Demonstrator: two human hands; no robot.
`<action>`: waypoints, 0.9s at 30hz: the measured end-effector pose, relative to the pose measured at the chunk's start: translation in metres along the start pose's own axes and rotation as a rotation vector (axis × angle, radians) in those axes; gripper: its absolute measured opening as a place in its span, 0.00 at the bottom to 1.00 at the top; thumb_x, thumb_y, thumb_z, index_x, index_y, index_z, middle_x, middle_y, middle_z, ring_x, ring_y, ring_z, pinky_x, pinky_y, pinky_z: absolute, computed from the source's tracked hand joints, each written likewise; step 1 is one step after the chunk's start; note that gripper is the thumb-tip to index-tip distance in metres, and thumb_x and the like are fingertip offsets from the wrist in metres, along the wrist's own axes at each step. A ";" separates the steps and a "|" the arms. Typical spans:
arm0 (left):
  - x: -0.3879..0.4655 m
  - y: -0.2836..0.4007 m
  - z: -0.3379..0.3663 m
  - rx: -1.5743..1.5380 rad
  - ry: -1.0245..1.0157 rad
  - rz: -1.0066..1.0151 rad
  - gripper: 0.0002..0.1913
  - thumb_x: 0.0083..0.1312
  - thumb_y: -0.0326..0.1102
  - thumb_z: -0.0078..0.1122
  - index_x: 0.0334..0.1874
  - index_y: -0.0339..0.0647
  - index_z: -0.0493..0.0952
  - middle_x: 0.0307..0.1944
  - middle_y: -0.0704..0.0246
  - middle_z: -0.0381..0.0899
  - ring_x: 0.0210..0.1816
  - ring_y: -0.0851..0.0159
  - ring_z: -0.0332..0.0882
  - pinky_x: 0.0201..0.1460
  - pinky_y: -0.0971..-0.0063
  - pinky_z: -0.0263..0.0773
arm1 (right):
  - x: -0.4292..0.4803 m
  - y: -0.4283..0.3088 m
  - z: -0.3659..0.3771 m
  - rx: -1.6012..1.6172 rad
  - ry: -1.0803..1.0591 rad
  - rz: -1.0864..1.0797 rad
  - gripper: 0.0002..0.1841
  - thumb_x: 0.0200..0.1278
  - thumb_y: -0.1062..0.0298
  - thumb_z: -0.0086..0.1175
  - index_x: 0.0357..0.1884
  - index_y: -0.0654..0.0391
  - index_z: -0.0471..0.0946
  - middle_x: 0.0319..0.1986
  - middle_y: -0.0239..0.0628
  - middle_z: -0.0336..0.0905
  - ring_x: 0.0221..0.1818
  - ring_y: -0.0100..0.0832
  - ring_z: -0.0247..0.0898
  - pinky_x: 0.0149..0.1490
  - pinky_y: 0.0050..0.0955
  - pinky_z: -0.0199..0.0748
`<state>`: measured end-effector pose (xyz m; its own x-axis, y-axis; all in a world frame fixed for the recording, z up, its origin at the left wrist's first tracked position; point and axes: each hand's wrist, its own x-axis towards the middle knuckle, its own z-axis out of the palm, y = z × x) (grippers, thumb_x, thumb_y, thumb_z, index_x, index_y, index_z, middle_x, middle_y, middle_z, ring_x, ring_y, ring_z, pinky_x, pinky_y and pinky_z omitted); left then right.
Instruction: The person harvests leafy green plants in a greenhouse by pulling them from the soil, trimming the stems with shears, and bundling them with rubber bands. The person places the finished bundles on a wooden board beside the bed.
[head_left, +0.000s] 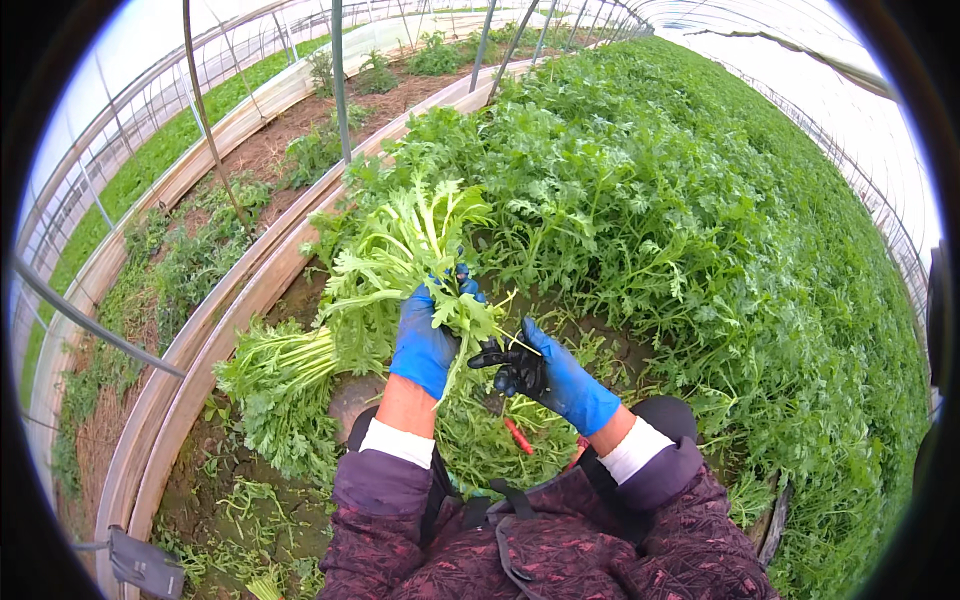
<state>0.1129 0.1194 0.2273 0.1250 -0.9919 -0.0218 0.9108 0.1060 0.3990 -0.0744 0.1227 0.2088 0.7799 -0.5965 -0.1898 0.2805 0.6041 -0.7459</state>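
Observation:
My left hand, in a blue glove, is closed around a bunch of leafy greens with lobed leaves and pale stems. To its right, my right hand, in a blue glove with dark fingertips, is at a thin pale stem below the bunch; whether the fingers pinch it cannot be told. A red-handled tool lies among loose leaves between my knees. On the ground to the left rests a pile of cut greens, stems together.
Dense leafy plants fill the right side. A low plastic-covered edging curves along the left, with metal poles rising beside it. A dark flat object lies at lower left. Trimmed scraps are scattered over the soil.

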 end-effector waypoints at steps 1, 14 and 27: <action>0.002 -0.002 -0.002 0.051 0.065 0.023 0.18 0.66 0.35 0.52 0.55 0.34 0.70 0.33 0.65 0.75 0.30 0.64 0.72 0.37 0.64 0.72 | -0.001 0.000 0.003 0.034 -0.024 0.052 0.34 0.65 0.36 0.40 0.55 0.60 0.70 0.45 0.47 0.79 0.31 0.36 0.78 0.39 0.31 0.77; 0.001 -0.024 -0.021 0.758 0.101 0.399 0.26 0.55 0.27 0.67 0.57 0.39 0.71 0.48 0.71 0.77 0.48 0.70 0.73 0.54 0.73 0.68 | 0.012 0.016 0.010 0.124 0.152 0.299 0.16 0.67 0.53 0.51 0.27 0.53 0.69 0.16 0.27 0.61 0.15 0.22 0.55 0.19 0.22 0.51; -0.005 0.011 -0.045 0.141 0.087 -0.025 0.14 0.65 0.36 0.53 0.49 0.37 0.71 0.30 0.67 0.70 0.30 0.65 0.66 0.36 0.69 0.66 | 0.007 0.052 -0.006 -1.885 -0.205 0.288 0.23 0.61 0.46 0.52 0.40 0.60 0.76 0.37 0.48 0.80 0.37 0.50 0.77 0.40 0.47 0.73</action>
<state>0.1398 0.1291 0.1901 0.1422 -0.9837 -0.1103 0.8506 0.0644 0.5219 -0.0576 0.1467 0.1646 0.7692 -0.4503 -0.4534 -0.6205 -0.6960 -0.3614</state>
